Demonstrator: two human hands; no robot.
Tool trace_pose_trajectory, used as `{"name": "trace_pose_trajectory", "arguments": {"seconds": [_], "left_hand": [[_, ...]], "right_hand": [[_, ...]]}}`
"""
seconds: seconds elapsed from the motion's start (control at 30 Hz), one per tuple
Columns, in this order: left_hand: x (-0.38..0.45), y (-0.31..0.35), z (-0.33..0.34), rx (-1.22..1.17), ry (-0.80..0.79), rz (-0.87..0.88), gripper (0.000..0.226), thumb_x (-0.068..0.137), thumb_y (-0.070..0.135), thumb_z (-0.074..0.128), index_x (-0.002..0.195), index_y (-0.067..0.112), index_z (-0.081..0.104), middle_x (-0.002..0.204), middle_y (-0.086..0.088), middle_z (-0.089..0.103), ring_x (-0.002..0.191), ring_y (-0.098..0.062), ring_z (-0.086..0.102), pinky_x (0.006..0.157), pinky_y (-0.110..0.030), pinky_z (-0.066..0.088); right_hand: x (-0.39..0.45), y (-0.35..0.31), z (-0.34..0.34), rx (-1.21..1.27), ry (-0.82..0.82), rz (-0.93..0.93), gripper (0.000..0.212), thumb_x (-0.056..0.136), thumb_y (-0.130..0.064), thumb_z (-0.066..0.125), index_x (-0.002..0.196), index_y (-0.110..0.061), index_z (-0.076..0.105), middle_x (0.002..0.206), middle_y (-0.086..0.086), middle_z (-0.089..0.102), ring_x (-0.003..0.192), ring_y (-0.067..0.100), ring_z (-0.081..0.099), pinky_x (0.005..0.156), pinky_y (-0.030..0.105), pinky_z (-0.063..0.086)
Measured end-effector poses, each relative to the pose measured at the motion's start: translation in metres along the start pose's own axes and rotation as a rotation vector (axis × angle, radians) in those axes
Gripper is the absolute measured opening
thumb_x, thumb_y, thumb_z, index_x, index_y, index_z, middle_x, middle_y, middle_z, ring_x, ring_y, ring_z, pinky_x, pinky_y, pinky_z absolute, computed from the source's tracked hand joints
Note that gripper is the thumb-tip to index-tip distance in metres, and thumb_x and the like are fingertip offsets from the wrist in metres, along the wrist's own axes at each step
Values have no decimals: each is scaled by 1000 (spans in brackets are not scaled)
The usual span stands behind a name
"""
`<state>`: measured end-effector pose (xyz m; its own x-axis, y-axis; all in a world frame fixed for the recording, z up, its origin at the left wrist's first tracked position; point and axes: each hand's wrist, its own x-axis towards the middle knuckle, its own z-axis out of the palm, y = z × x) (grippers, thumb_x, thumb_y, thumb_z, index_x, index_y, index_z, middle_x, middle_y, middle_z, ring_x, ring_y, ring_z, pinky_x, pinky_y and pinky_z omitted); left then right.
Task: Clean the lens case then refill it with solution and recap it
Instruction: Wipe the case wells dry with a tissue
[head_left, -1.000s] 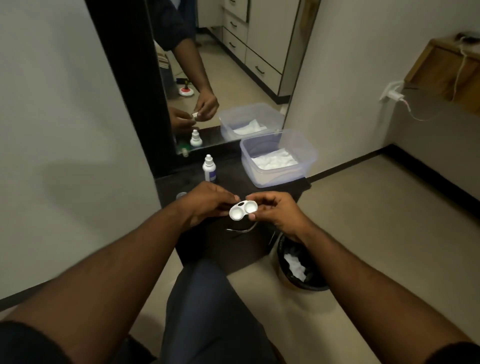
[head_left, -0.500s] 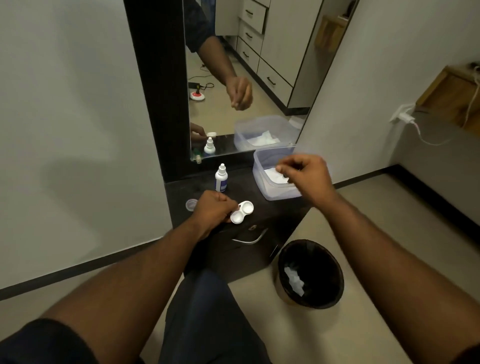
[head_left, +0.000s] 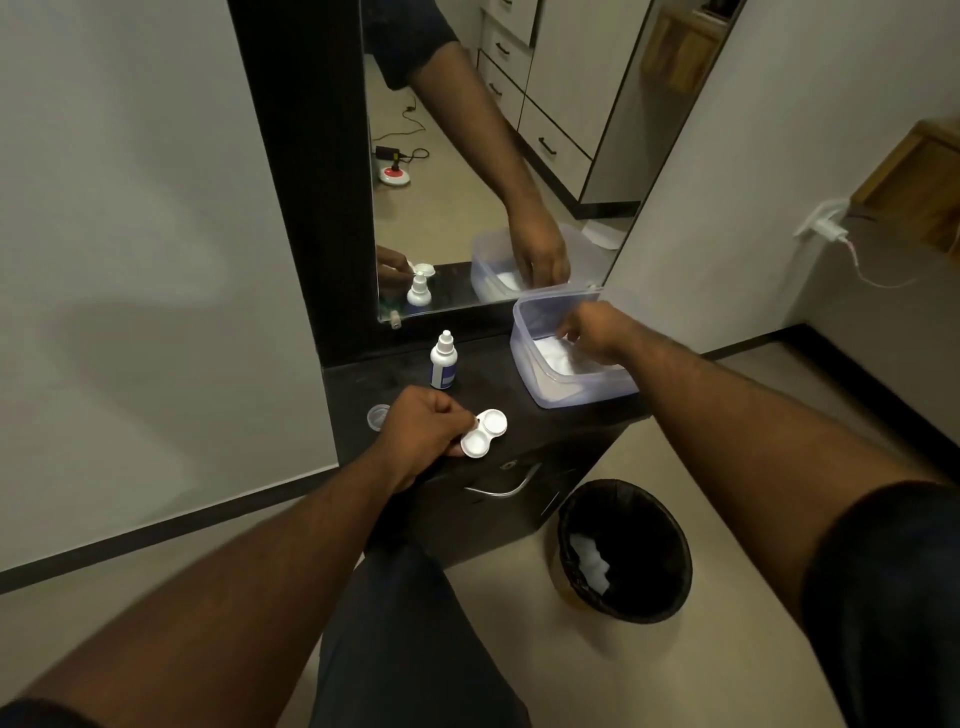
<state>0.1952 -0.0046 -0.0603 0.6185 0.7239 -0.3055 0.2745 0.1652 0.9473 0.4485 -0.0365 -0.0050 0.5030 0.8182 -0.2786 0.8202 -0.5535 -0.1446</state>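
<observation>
White lens case (head_left: 484, 433) pinched by left hand (head_left: 423, 427).

Around the dark cabinet (head_left: 545, 415) there were one lens case (head_left: 485, 433) with two wells, one solution bottle (head_left: 443, 364), one loose cap (head_left: 377, 415), one tissue tub (head_left: 566, 387), one bin (head_left: 626, 551) below.

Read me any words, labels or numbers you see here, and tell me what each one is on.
No text can be read.
solution bottle: has a blue label, print too small and blurred to read.
lens case: shows no markings.
plastic container: shows no markings.
</observation>
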Motion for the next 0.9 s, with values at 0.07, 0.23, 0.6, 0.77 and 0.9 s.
{"name": "trace_pose_trajectory", "arguments": {"seconds": [0.07,0.23,0.6,0.77,0.9], "left_hand": [[1,-1,0,-1,4,5,11,84,-3,64,73,-6,65,65,-12,62,49,-4,61,47,-13,48],[2,-5,-1,-45,15,6,16,83,-4,64,68,-1,64,67,-11,64,56,-8,63,50,-17,52],[-1,-4,-4,-14,2,19,10,85,-1,64,82,-11,65,76,-16,66,62,-13,64,55,-19,55],[-4,-10,-5,30,27,40,10,84,0,65,81,-9,67,75,-17,67,64,-16,63,61,-26,56],[-7,-12,-7,26,36,62,9,82,-1,65,74,-5,67,70,-15,66,61,-15,62,61,-27,56]], "right_hand": [[1,0,3,-10,4,15,44,74,-4,76,116,-11,64,110,9,64,93,24,61,83,32,53],[-1,0,0,29,29,31,27,76,-5,75,101,-10,67,96,9,64,87,24,60,73,29,50],[-18,-5,-3,-55,-70,-142,39,80,-24,72,115,-22,56,100,-1,58,92,19,55,93,38,44],[-19,-13,1,-29,-102,-113,13,84,-13,66,96,-15,63,96,9,63,85,21,55,73,27,44],[-26,-8,-11,89,-132,-146,17,79,-5,69,82,-18,59,85,4,59,86,23,58,75,28,48]]}}
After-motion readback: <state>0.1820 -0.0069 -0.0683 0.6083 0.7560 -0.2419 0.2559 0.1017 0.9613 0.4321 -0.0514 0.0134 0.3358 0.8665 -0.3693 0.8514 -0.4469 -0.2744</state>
